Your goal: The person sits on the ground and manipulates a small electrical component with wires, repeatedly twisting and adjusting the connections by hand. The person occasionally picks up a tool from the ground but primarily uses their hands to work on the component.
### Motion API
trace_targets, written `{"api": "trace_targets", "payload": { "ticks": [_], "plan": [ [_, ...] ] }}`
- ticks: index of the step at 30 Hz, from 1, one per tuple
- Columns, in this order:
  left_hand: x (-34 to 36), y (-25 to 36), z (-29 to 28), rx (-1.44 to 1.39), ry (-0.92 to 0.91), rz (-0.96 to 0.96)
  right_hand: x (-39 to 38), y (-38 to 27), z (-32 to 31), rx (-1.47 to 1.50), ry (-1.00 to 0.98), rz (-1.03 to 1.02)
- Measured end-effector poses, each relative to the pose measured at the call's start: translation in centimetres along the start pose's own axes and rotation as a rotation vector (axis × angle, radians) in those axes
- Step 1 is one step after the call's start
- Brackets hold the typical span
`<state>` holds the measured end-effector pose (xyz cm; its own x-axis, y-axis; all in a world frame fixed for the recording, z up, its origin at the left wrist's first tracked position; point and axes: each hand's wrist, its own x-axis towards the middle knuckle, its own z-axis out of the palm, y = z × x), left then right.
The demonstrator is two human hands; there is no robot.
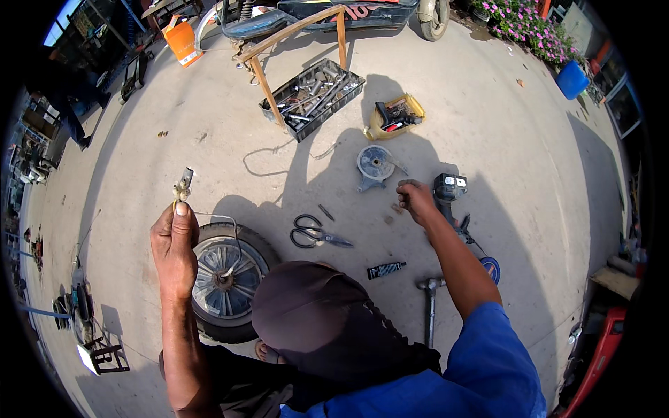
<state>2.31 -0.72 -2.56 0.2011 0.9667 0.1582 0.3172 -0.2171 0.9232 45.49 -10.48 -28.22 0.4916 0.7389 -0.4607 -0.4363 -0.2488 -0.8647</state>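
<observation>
My left hand [174,240] is raised at the left, thumb and fingers pinching a small metal part with pale yellowish knobs [182,187]. I cannot tell its exact kind. Below and beside that hand a wheel with a black tyre [254,245] lies flat, a thin cable running from its hub. My right hand [417,200] is closed, fingers curled together; whether anything is between them is hidden. A grey round brake plate with a lever [375,163] lies just beyond it. Close to its right stands a cordless impact wrench [446,191].
Black scissors [320,235], a small black tube [385,269] and a metal T-handle wrench [430,306] lie before me. Farther off are a black tool crate with a wooden handle [313,101], a cut yellow container of tools [397,115], an orange bucket [182,43] and a motorbike [334,15].
</observation>
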Motion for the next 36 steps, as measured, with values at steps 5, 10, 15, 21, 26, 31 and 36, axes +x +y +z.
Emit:
{"api": "trace_targets", "payload": {
  "ticks": [5, 10, 15, 21, 26, 31, 36],
  "plan": [
    [0.1, -0.6, 0.7, 0.068, -0.041, -0.001, -1.5, -2.9, 2.9, -0.002, -0.145, 0.062],
    [0.2, -0.5, 1.3, 0.111, -0.094, 0.050, -4.7, -5.7, 8.2, -0.004, -0.181, -0.046],
    [0.6, -2.0, 1.4, 0.059, -0.164, 0.061, -9.3, -9.6, 14.4, -0.113, -0.534, -0.067],
    [0.7, -1.7, 1.5, -0.085, -0.172, 0.107, -14.8, -13.9, 21.4, 0.292, -0.988, 0.122],
    [0.7, -1.0, 1.2, -0.028, -0.134, 0.168, -16.0, -14.8, 24.1, 0.250, -1.106, 0.035],
    [0.2, -0.4, 0.6, 0.019, -0.106, 0.195, -17.5, -15.0, 25.8, 0.091, -1.112, -0.119],
    [0.5, -0.5, -0.3, 0.035, -0.083, 0.180, -15.6, -14.5, 24.3, 0.059, -0.955, -0.118]
  ]
}}
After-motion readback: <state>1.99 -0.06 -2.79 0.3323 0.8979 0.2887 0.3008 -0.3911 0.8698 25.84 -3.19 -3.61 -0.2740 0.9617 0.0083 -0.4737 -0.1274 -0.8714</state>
